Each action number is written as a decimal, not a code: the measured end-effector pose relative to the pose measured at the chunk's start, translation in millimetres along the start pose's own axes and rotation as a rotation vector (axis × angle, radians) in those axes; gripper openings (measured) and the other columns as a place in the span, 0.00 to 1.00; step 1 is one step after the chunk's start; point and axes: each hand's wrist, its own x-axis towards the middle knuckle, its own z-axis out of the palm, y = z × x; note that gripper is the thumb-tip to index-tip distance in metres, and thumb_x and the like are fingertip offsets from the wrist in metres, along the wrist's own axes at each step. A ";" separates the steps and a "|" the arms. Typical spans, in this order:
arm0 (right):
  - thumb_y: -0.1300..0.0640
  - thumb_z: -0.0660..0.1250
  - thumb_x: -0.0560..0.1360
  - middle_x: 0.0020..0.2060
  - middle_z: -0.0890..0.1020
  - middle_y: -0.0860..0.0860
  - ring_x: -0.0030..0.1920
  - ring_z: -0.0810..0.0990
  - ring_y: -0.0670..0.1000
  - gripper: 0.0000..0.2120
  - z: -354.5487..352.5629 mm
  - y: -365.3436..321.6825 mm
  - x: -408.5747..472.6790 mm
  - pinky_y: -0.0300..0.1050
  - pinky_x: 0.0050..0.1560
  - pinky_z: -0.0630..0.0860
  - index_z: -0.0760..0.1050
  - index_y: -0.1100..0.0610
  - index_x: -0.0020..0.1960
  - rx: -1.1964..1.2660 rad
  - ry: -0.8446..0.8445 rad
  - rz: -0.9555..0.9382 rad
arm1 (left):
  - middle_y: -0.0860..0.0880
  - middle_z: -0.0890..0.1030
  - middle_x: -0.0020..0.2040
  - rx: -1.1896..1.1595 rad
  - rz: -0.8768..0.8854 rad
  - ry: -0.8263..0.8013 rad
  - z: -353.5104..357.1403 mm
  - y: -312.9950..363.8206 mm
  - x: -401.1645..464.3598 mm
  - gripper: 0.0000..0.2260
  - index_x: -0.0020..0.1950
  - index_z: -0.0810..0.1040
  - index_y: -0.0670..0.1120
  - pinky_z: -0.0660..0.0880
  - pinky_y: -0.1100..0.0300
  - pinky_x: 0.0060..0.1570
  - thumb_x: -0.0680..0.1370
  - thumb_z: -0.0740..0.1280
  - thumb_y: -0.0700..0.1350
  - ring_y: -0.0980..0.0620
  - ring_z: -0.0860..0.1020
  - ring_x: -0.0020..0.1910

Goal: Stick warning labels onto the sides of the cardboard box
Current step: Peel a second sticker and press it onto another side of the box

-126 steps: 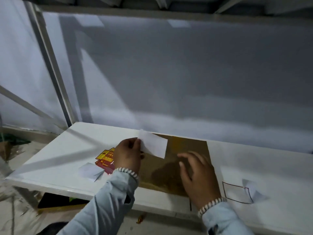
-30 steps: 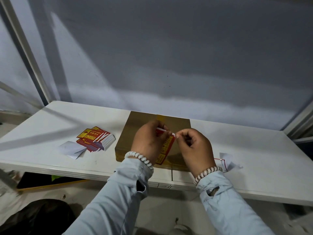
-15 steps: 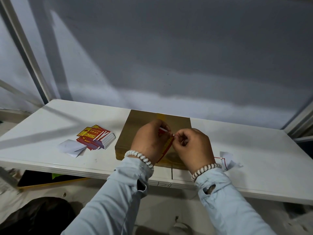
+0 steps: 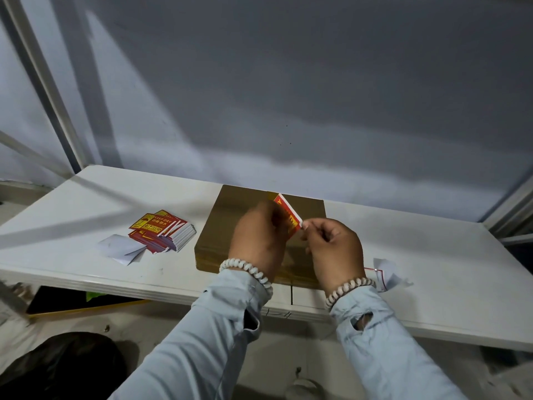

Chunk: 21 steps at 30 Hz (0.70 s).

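A flat brown cardboard box [image 4: 230, 217] lies on the white table [image 4: 86, 203], near its front edge. Above the box my left hand [image 4: 259, 238] holds a red and yellow warning label [image 4: 288, 215] with a white edge, tilted up on its side. My right hand [image 4: 331, 246] pinches the label's lower right corner between thumb and forefinger. Both wrists wear white bead bracelets. Much of the label's face is hidden behind my left hand.
A stack of red and yellow warning labels [image 4: 164, 229] sits left of the box, with a white backing sheet [image 4: 121, 248] beside it. More peeled backing paper [image 4: 389, 272] lies right of the box. A grey wall rises behind the table; dark objects lie on the floor below.
The label has been raised and tilted further up above the box. My right hand's pinch has moved to its lower right corner. The box and the stack have not moved.
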 end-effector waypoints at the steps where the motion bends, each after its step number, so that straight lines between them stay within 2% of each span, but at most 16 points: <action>1: 0.57 0.65 0.76 0.36 0.83 0.47 0.33 0.77 0.42 0.08 1.0 0.3 0.1 0.33 0.33 0.72 0.81 0.52 0.42 0.007 0.017 -0.004 | 0.48 0.82 0.46 -0.027 0.008 -0.031 0.3 1.7 -1.6 0.05 0.49 0.80 0.47 0.73 0.59 0.42 0.76 0.67 0.47 0.49 0.79 0.45; 3: 0.57 0.65 0.76 0.35 0.83 0.47 0.32 0.77 0.42 0.07 3.2 1.1 0.4 0.32 0.33 0.72 0.81 0.53 0.41 0.008 0.048 -0.010 | 0.49 0.84 0.45 -0.041 0.022 -0.051 1.8 5.7 -4.6 0.05 0.48 0.82 0.48 0.73 0.61 0.43 0.76 0.67 0.47 0.50 0.80 0.44; 6: 0.58 0.66 0.75 0.35 0.83 0.48 0.34 0.79 0.47 0.07 6.1 1.8 1.0 0.36 0.35 0.74 0.81 0.52 0.41 0.009 0.084 -0.037 | 0.51 0.83 0.42 -0.058 0.013 -0.041 4.7 7.9 -5.7 0.06 0.48 0.82 0.48 0.71 0.63 0.39 0.76 0.68 0.48 0.54 0.78 0.41; 9: 0.58 0.67 0.74 0.35 0.82 0.46 0.36 0.80 0.47 0.07 7.9 2.7 1.0 0.38 0.38 0.76 0.80 0.50 0.39 -0.038 0.101 -0.085 | 0.55 0.79 0.38 -0.051 0.020 0.009 6.4 6.4 -4.1 0.05 0.47 0.82 0.49 0.66 0.70 0.33 0.76 0.68 0.48 0.56 0.76 0.38; 11: 0.58 0.67 0.74 0.35 0.82 0.45 0.36 0.80 0.46 0.07 8.5 3.1 0.2 0.39 0.39 0.77 0.81 0.50 0.40 -0.054 0.095 -0.113 | 0.55 0.80 0.38 -0.069 0.005 0.016 6.5 6.5 -4.5 0.05 0.46 0.82 0.49 0.65 0.71 0.33 0.76 0.67 0.47 0.56 0.77 0.38; 16: 0.57 0.68 0.74 0.36 0.82 0.44 0.38 0.80 0.44 0.05 8.6 2.8 -0.6 0.35 0.39 0.75 0.80 0.50 0.41 -0.082 0.073 -0.147 | 0.51 0.83 0.40 -0.119 -0.056 -0.027 6.8 4.6 -2.5 0.06 0.46 0.82 0.48 0.67 0.66 0.32 0.76 0.66 0.47 0.53 0.78 0.39; 19: 0.58 0.67 0.74 0.38 0.83 0.47 0.40 0.81 0.47 0.05 9.7 4.7 1.5 0.42 0.41 0.79 0.81 0.53 0.41 -0.040 0.070 -0.095 | 0.49 0.84 0.40 -0.230 -0.140 -0.053 6.7 3.9 -2.0 0.05 0.43 0.81 0.47 0.75 0.59 0.39 0.75 0.65 0.45 0.50 0.81 0.42; 21: 0.58 0.67 0.74 0.38 0.83 0.49 0.40 0.81 0.50 0.05 8.4 7.0 4.2 0.44 0.42 0.79 0.81 0.54 0.42 -0.021 0.078 -0.037 | 0.48 0.84 0.39 -0.337 -0.226 -0.068 5.4 3.3 -1.8 0.06 0.41 0.80 0.47 0.80 0.51 0.45 0.74 0.64 0.45 0.46 0.82 0.42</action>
